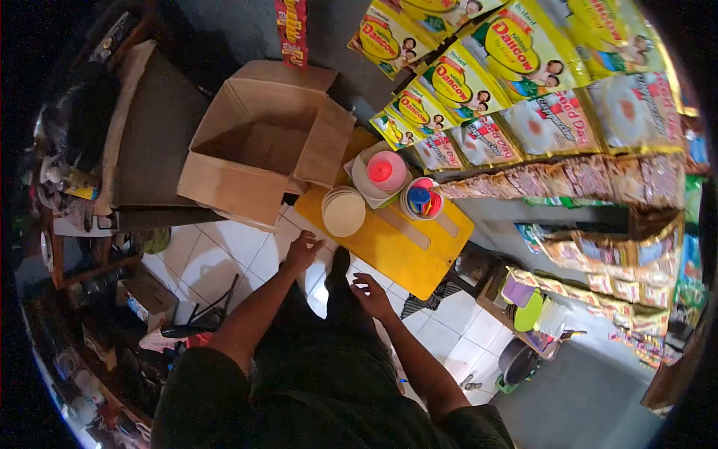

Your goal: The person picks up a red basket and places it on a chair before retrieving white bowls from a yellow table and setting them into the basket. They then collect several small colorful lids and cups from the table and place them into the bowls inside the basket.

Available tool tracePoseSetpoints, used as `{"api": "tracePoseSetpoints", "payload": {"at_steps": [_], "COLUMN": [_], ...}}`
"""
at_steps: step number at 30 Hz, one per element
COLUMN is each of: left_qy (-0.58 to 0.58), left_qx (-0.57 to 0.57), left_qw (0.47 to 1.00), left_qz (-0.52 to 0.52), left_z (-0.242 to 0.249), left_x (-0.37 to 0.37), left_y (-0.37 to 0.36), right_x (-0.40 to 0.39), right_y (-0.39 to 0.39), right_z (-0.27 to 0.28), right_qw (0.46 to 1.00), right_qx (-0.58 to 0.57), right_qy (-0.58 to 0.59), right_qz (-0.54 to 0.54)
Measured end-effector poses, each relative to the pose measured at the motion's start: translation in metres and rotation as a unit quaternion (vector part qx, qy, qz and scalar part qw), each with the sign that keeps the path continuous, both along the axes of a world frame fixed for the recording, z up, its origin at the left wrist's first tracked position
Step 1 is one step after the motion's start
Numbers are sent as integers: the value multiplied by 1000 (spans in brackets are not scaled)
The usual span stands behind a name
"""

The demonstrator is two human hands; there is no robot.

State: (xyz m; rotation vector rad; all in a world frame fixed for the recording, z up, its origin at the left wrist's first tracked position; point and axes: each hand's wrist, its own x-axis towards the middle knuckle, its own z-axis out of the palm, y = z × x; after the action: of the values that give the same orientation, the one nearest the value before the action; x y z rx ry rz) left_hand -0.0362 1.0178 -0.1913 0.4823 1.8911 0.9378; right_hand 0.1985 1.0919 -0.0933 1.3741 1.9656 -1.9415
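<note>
My left hand [302, 252] hangs over the tiled floor with its fingers apart and holds nothing. It is nearest to a stack of cream round containers [344, 212] at the edge of a yellow table [407, 262], without touching them. My right hand [371, 296] is also empty, fingers loosely bent and apart, in front of the same table. Behind the stack, a pink bowl [387, 170] sits in a larger pale container [364, 178]. To their right stands a white cup [409, 209] with red and blue plastic pieces in it.
An open cardboard box [250, 142] stands left of the table. Strips of yellow Dancow sachets [456, 82] and coffee sachets [550, 123] hang at the upper right. A low shelf [516, 314] with a green plate [528, 310] is at the right.
</note>
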Motion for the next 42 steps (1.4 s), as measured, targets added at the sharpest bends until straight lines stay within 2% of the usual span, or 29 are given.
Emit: {"api": "tracePoseSetpoints", "payload": {"at_steps": [1, 2, 4, 5, 6, 8, 10, 12, 14, 17, 19, 20, 21, 22, 24, 25, 26, 27, 28, 29, 30, 31, 32, 34, 36, 37, 40, 41, 42], "left_qy": [82, 77, 162, 151, 143, 258, 275, 428, 457, 414, 385, 354, -10, -183, -138, -140, 115, 359, 228, 374, 349, 260, 337, 322, 419, 411, 386, 426, 429], "left_qx": [13, 9, -7, -52, -52, -102, -115, -43, -30, -53, -25, 3, -36, 49, 29, 27, 93, 153, 123, 88, 42, -23, -4, -78, -86, -152, -166, -87, -87], "left_qw": [996, 997, 986, 986, 988, 949, 945, 857, 850, 860, 869, 876, 995, 982, 984, 984, 965, 868, 947, 904, 930, 965, 941, 943, 903, 892, 890, 888, 886], "left_qz": [-15, -13, -33, -41, -38, -152, -135, -285, -261, -293, -311, -327, -87, 13, -111, -110, -217, -306, -188, -187, -103, 11, -3, -35, -47, -108, -176, -149, -150], "left_z": [-12, -23, -36, -42, -67, -128, -124, -124, -92, -60, -38, -29, -25, -29, -27, -39, -53, -76, -66, -58, -90, -48, -54, -63, -78, -78, -76, -83, -76], "left_x": [3, 5, 10, 12, 15, 21, 21, 16, 13, 13, 18, 21, 29, 36, 43, 42, 38, 38, 36, 25, 24, 13, 7, -4, -8, -11, -19, -19, -19], "left_y": [10, 17, 38, 46, 48, 43, 44, 39, 43, 40, 34, 33, 33, 24, 19, 14, 13, 10, 24, 39, 37, 62, 69, 79, 83, 85, 93, 87, 87], "right_x": [6, 11, 24, 34, 41, 49, 60, 66, 59, 41, 20, 14, 8, 3, -2, 3, 10, 10, 10, 12, 14, 20, 25, 36, 43, 46, 53, 53, 54], "right_y": [10, 20, 39, 43, 49, 60, 61, 63, 68, 70, 73, 75, 76, 78, 84, 86, 86, 90, 92, 94, 95, 96, 96, 96, 95, 94, 92, 92, 91], "right_z": [-1, -2, -12, -25, -27, -30, -41, -59, -60, -67, -58, -54, -51, -48, -51, -62, -72, -78, -70, -62, -54, -55, -59, -58, -52, -48, -42, -41, -40], "right_qw": [1000, 1000, 998, 1000, 999, 997, 996, 999, 998, 993, 968, 969, 964, 956, 949, 947, 943, 945, 945, 941, 937, 938, 942, 945, 948, 948, 949, 948, 946], "right_qx": [-3, -7, 4, 26, 26, 3, -1, 20, -3, -96, -197, -198, -206, -216, -236, -241, -246, -230, -229, -228, -226, -222, -212, -197, -175, -177, -163, -164, -166], "right_qy": [0, -6, -55, -17, -25, -72, -86, -40, -56, -68, -87, -85, -52, -20, -3, 29, 60, -17, -22, -10, 1, -6, -21, -42, -55, -53, -40, -37, -39], "right_qz": [4, 7, 18, 2, 6, -5, 5, 15, 23, 22, -125, -124, -161, -198, -209, -212, -216, -232, -232, -249, -266, -266, -260, -257, -258, -260, -267, -269, -275]}}
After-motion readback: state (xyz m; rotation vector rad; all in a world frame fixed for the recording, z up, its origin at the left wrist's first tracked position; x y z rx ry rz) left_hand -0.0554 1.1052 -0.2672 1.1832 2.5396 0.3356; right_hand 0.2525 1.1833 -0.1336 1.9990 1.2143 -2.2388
